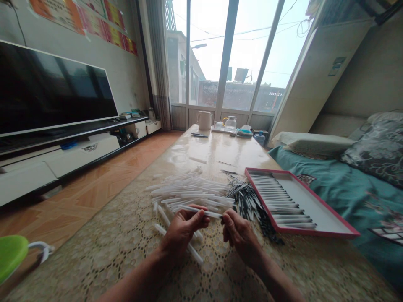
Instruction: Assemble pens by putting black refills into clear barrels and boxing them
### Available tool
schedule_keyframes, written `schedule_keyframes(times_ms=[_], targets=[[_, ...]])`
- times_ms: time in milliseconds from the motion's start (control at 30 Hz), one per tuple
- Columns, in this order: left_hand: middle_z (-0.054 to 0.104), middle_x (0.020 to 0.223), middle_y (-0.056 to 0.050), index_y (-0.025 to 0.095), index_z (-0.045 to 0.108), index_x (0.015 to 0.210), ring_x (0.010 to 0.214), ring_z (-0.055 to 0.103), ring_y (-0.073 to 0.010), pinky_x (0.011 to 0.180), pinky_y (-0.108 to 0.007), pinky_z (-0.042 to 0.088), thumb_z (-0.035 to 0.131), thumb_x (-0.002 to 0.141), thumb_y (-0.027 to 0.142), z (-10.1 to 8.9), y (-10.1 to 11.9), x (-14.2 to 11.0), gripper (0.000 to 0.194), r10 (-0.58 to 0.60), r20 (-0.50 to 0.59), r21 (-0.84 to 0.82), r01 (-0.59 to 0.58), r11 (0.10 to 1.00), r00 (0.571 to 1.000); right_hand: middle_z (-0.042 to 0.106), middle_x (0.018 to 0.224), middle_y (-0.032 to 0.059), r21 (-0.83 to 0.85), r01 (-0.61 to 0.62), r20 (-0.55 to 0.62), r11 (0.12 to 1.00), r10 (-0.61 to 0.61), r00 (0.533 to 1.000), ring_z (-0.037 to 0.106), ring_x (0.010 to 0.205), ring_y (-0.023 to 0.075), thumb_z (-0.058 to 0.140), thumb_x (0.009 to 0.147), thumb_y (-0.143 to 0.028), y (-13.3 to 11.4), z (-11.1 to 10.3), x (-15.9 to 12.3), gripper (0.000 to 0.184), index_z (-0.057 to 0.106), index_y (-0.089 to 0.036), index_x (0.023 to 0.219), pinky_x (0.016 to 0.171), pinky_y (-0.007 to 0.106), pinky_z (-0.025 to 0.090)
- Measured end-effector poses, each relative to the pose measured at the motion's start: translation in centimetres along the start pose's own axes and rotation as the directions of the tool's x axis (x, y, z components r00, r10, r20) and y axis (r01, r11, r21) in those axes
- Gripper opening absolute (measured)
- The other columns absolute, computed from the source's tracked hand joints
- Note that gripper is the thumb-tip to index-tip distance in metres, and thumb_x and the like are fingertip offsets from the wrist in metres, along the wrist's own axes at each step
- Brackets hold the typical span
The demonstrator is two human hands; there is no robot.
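Note:
Between my two hands lies a translucent white pen point(213, 214), held nearly level above the patterned tablecloth. My left hand point(181, 230) is closed around its barrel, thumb on top. The fingers of my right hand point(239, 235) pinch the pen's right end, where a small dark part shows; the fingers partly hide it. Just beyond my hands is a loose pile of white pen barrels point(189, 188), with a few more under and beside my left hand. To the right of it lie thin dark pen refills point(242, 195) and a heap of black pieces point(267, 226), probably caps.
A shallow pink-rimmed box point(310, 195) at the right holds a row of white pens point(283, 201). Toward the far end of the table stand a beige jug point(204, 121), a glass pitcher point(231, 122) and a tissue pack point(244, 131). A green stool point(12, 256) is at the left.

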State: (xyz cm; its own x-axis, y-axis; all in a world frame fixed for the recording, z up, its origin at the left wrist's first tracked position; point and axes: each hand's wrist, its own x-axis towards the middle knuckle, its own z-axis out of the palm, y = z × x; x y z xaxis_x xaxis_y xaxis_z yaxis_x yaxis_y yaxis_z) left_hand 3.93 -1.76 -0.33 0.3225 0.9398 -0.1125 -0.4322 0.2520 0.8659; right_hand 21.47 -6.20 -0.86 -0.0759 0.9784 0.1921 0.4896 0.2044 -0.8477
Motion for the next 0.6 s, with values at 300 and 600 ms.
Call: schedule_keyframes(times_ms=[300,600], targets=[[0.070,0.066,-0.004,0.012,0.068,0.082,0.062,0.066,-0.0137,0.061,-0.024,0.052,0.078,0.063,0.031,-0.17,-0.34,0.14,0.028,0.008,0.031,0.009,-0.008,1.000,0.999,0.054,0.052,-0.0033,-0.016,0.015,-0.015,1.000,-0.015,1.000,0.048,0.043,0.0101,0.030,0.094,-0.048,-0.06,0.09,0.00,0.037,0.043,-0.022,0.070,0.045,0.020,0.036],[0.070,0.063,-0.003,0.013,0.069,0.079,0.059,0.065,-0.0129,0.062,-0.024,0.052,0.080,0.060,0.031,-0.04,-0.25,0.17,0.029,-0.001,0.018,-0.025,0.001,1.000,1.000,0.054,0.052,-0.0043,-0.014,0.011,-0.021,1.000,-0.011,1.000,0.048,0.044,0.0106,0.034,0.092,-0.047,-0.49,0.07,-0.07,0.029,0.045,-0.022,0.081,0.045,0.019,0.035]])
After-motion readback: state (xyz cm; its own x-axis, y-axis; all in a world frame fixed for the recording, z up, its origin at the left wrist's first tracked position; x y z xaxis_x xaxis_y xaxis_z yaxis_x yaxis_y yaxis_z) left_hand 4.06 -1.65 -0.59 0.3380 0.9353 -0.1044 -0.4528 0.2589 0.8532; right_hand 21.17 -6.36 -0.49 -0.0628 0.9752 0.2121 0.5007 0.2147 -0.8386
